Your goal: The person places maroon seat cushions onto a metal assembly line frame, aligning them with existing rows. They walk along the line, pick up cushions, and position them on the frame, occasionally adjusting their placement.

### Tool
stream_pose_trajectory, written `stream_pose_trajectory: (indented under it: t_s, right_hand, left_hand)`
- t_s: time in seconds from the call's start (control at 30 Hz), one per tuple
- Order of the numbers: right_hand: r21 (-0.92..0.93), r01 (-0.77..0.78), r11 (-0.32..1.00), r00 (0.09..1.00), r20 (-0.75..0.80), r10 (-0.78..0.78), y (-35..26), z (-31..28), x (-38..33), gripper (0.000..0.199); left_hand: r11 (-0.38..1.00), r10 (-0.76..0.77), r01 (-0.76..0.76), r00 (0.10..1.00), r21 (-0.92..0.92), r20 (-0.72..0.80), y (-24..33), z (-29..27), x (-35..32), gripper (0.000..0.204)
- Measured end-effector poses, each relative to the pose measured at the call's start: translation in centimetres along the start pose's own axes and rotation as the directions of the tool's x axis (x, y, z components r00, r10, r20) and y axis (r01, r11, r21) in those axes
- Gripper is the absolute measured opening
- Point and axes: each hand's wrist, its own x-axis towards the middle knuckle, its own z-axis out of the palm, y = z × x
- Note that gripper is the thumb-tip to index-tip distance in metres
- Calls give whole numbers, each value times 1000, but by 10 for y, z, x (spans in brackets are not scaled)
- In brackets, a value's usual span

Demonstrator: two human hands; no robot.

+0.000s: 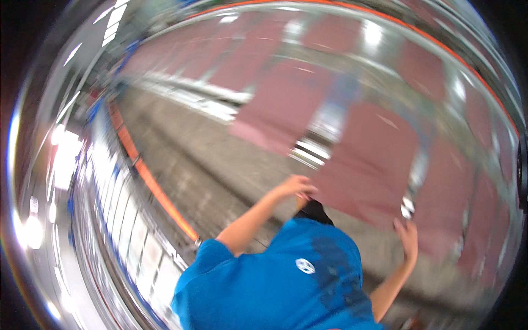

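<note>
A maroon fabric panel (374, 159) lies on a long table in front of me, its near edge hanging close to my body. At its near left corner is my left hand (294, 188), fingers curled in and seeming to pinch the cloth, though blur softens the fingertips. My right hand (407, 235) is by the near right corner, thumb and finger apart, the thumb touching or very close to the cloth. Similar panels lie to either side, one on the left (286, 104) and one on the right (445, 192).
Shiny strips (330, 118) show between the panels on the table. An orange rail (148, 176) runs along the left beyond a grey floor (187, 137). White racks with blue edges (124, 214) stand farther left. Motion blurs much of the scene.
</note>
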Motion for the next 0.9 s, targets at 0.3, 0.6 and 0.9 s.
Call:
stream_pose_trajectory:
  t_s: [0.3,0.6,0.9]
  right_hand:
    - [-271,-380,885,885,173,433,65,21,54,58]
    - [-264,213,941,975,-8,-223,-30,103,130,25]
    - [30,-73,997,805,591,41,-51,306,160,50]
  left_hand:
    - [997,2,-6,999,-76,-44,-56,32,28,28]
    - [1000,-24,24,1000,19,-9,-78,-18,36,23]
    - [911,411,-363,821,193,-396,-27,-183,39,22]
